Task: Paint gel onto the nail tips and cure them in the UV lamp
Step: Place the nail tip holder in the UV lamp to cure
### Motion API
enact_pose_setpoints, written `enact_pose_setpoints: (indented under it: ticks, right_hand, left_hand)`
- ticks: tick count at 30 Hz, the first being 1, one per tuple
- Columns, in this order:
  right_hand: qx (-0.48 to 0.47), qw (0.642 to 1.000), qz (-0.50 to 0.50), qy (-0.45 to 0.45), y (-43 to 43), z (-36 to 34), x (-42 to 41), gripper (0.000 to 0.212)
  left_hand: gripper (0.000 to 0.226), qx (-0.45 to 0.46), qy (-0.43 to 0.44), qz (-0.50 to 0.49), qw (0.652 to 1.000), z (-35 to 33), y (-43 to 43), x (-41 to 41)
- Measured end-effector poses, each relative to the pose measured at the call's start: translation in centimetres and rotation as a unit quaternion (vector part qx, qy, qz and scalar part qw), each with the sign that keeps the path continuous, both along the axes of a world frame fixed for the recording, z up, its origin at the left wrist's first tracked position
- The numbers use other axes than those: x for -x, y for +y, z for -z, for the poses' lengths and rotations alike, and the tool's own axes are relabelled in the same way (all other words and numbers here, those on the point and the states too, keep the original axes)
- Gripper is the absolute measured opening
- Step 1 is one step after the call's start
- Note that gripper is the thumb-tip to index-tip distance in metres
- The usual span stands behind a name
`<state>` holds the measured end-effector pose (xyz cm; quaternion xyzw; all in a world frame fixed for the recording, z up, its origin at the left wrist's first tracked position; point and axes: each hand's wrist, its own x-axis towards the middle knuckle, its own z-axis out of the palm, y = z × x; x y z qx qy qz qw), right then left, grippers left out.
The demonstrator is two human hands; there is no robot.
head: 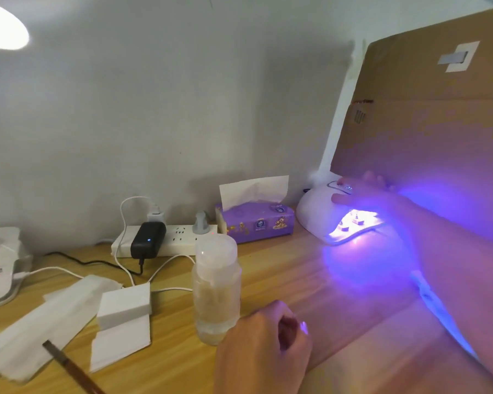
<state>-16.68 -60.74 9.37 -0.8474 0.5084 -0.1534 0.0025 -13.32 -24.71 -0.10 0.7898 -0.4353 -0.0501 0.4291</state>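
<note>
a: how far along is it? start far left of the uv lamp.

b: far to the left of the uv lamp point(316, 214), at the near edge of the worktop point(282, 268), a brush point(69, 368) lies by some white wipes point(20, 345). neither of the hands grips it. a white block point(124, 305) sits a bit nearer the lamp.

a: so the painting is done?

b: for this batch, i'd judge yes, with the brush down and the lamp on. a clear bottle point(215, 288) stands left of the lamp and nearer the person, untouched.

a: and the hands?

b: the left hand point(265, 345) rests on the worktop, nearer the person than the lamp and a little left of it. its fingers are loosely curled and i see nothing in them. the right hand point(362, 191) lies on top of the lamp with its fingers laid fairly flat, seemingly at the buttons, grasping nothing.

a: where are the tips?

b: the nail tips point(356, 220) are inside the lamp's mouth, small pale shapes under violet light that spills onto the worktop in front. glare hides whether gel coats them.

a: what's left, then?

b: the cure looks to be running. after that they must come out, and more coats or more tips may follow, though i can't tell. behind the lamp and to its right leans a cardboard sheet point(424, 109).
</note>
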Motion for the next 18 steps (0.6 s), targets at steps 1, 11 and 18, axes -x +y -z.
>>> enact_pose_setpoints:
  ticks: [1,11,18]
  right_hand:
    - [-0.002,1.0,0.012,-0.017,0.0,0.1,-0.2,0.045]
    - [0.107,0.939,0.086,-0.315,3.9,6.0,1.2,0.018]
    - [-0.037,0.97,0.106,-0.215,4.8,9.0,0.0,0.034]
  left_hand:
    - [0.021,0.003,0.0,-0.002,1.0,0.0,0.0,0.0]
    - [0.021,0.037,0.041,0.005,0.998,0.0,-0.1,-0.2]
    - [0.019,0.049,0.065,0.005,0.997,0.2,-0.3,-0.4]
